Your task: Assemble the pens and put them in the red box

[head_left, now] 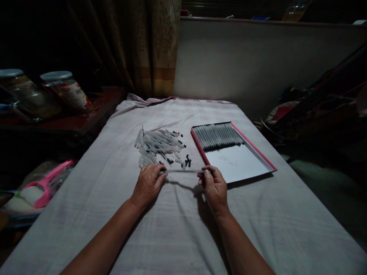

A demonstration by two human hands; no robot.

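Between my two hands a slim clear pen is stretched level above the cloth. My left hand pinches its left end, and my right hand grips the right end, where the fingers cover the tip. Just beyond my left hand lies a loose pile of clear pen barrels and refills. Small black caps are scattered at the pile's right side. To the right, a shallow box with pink edges holds a row of assembled pens with black ends along its far part.
A pale checked cloth covers the table. On a dark red side table at left stand lidded jars. A pink-handled item lies below in plastic. A curtain and a pale wall rise behind; dark clutter is at right.
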